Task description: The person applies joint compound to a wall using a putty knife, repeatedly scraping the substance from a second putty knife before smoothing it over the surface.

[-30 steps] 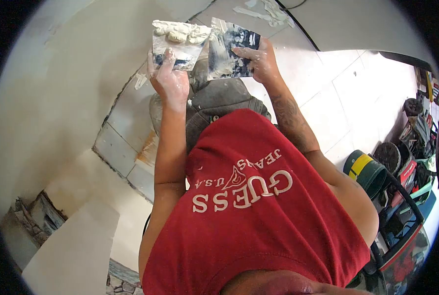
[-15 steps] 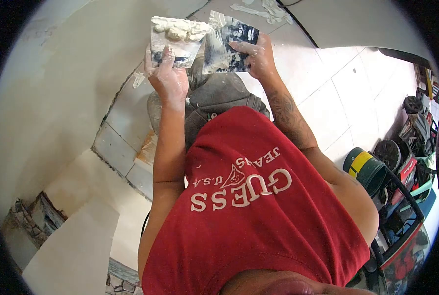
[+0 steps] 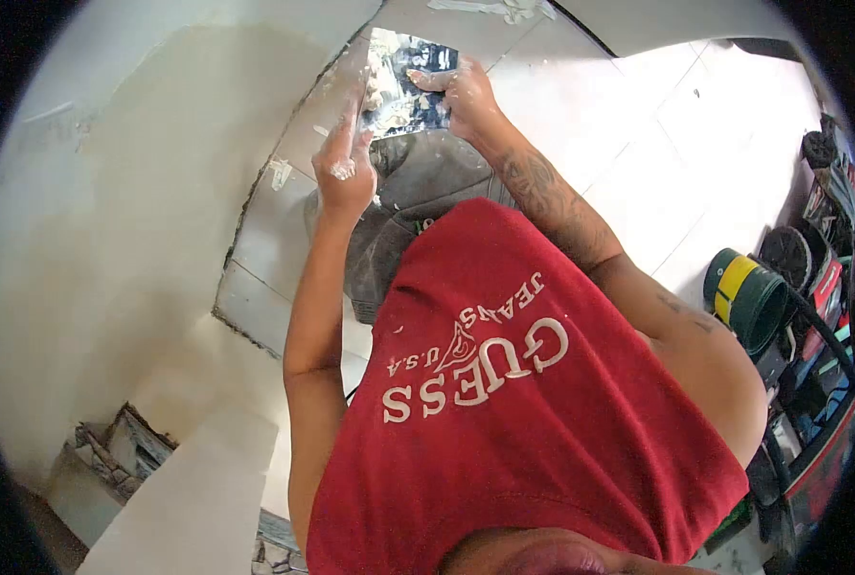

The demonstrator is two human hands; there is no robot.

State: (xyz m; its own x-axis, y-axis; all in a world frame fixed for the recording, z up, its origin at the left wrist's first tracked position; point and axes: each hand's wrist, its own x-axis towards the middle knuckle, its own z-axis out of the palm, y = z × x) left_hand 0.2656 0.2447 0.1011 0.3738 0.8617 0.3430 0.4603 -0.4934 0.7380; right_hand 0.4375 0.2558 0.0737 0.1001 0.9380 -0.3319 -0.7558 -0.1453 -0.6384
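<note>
My right hand (image 3: 467,96) grips a flat, dark putty spreader (image 3: 434,101) by its right edge, thumb across the face. White putty (image 3: 379,88) is smeared and clumped on that spreader, mostly along its left side. My left hand (image 3: 345,174), dusted with white and with a blob of putty near the thumb, is closed around a second spreader. That one is turned nearly edge-on and sits right at the left edge of the first. Both hands are held out in front of my grey trousers (image 3: 403,182).
A pale plastered wall (image 3: 149,182) with a damp-looking patch rises on the left. White floor tiles (image 3: 628,182) have scattered putty scraps (image 3: 280,172). At right stand a green roll with a yellow band (image 3: 739,287) and a heap of tools and wheels (image 3: 810,249).
The left spreader has turned from face-up with a mound of putty to nearly edge-on against the right one. My right hand has moved left, and the hands are closer together.
</note>
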